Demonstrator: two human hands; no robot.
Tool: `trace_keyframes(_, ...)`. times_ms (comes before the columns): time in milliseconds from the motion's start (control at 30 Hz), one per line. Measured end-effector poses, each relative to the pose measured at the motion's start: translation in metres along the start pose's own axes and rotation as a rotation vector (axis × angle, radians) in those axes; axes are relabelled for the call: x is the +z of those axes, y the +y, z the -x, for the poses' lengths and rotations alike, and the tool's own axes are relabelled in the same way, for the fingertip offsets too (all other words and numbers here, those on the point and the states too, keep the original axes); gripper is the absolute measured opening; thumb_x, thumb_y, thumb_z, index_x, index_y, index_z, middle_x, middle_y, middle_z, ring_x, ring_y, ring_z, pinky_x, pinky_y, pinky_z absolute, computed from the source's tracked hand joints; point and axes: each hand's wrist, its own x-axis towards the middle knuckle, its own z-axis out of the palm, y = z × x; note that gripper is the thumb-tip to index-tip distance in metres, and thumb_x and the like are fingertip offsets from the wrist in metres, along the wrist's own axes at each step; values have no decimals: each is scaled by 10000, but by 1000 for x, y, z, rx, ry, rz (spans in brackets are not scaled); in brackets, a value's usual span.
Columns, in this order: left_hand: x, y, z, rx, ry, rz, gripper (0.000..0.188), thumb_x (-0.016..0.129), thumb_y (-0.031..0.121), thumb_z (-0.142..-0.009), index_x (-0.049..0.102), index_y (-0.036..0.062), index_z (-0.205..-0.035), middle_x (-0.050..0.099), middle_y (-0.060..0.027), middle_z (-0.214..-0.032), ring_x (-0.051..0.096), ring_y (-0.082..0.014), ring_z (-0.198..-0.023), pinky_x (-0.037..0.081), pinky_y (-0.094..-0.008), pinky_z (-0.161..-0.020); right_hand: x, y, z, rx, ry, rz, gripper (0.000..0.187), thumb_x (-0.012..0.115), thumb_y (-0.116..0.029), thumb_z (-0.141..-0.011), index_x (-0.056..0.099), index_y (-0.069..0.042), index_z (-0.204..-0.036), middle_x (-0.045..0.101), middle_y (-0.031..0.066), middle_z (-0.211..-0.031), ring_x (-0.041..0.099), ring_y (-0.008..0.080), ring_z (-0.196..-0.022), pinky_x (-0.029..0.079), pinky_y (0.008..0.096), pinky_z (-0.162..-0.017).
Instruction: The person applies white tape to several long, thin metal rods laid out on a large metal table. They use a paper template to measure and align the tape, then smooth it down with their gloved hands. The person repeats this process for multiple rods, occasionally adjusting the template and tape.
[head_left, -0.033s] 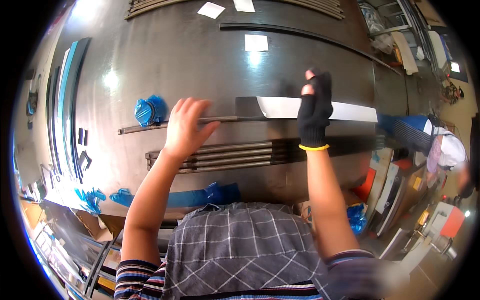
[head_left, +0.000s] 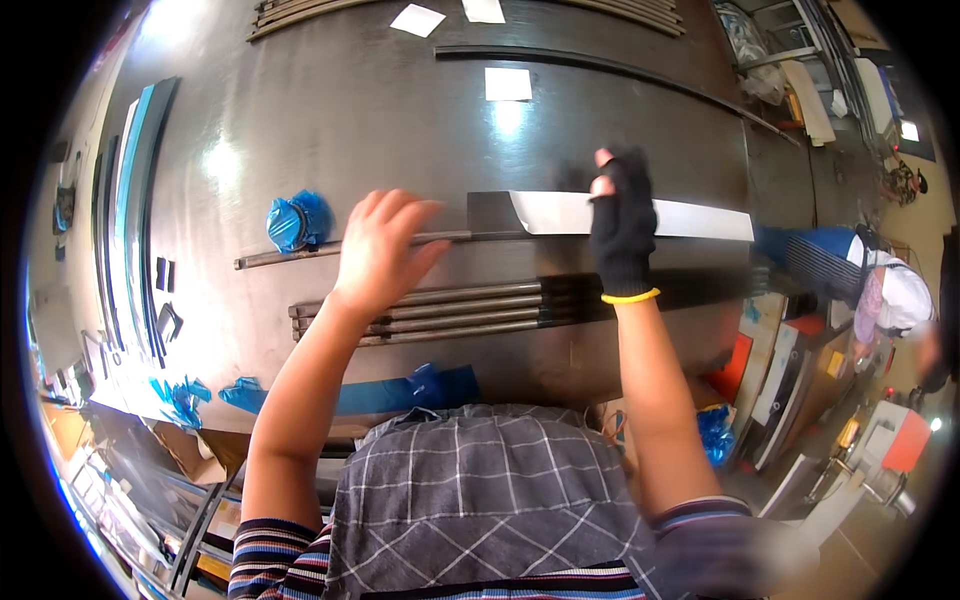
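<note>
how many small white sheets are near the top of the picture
3: a tilted sheet at top, another sheet right of it, a third sheet just below the dark bar. Others may be out of frame.

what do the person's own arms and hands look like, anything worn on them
The left hand is bare, as is the left forearm up to a striped sleeve in dark, white and blue. The right hand wears a black glove that leaves some fingertips uncovered, with a yellow band at its cuff.
</note>
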Motion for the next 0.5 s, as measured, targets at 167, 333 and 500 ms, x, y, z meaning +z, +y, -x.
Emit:
trace_keyframes(167,42,27,-66,285,-289,47,208,763,93,-752,724,109,-955,638,-52,-984,597,-271,-965,497,-399,-898,7,-16,40,-229,-424,145,766,753,-421,-802,432,-39,-1383,365,246,-1479,307,433,-1415,237,538,-1187)
trace_keyframes(333,57,29,-83,334,-381,-27,152,746,85,-754,732,112,-903,628,-40,-951,596,-259,-947,505,-401,-857,19,-21,41,-146,-426,96,799,815,-401,-743,438,-48,-1352,368,208,-1429,310,409,-1378,241,513,-1184)
trace_keyframes(500,63,27,-99,383,-352,60,76,736,82,-763,709,100,-833,616,-35,-894,589,-268,-905,504,-399,-816,11,-18,44,-87,-410,70,796,819,-370,-751,429,-16,-1347,360,226,-1431,318,412,-1372,248,515,-1176)
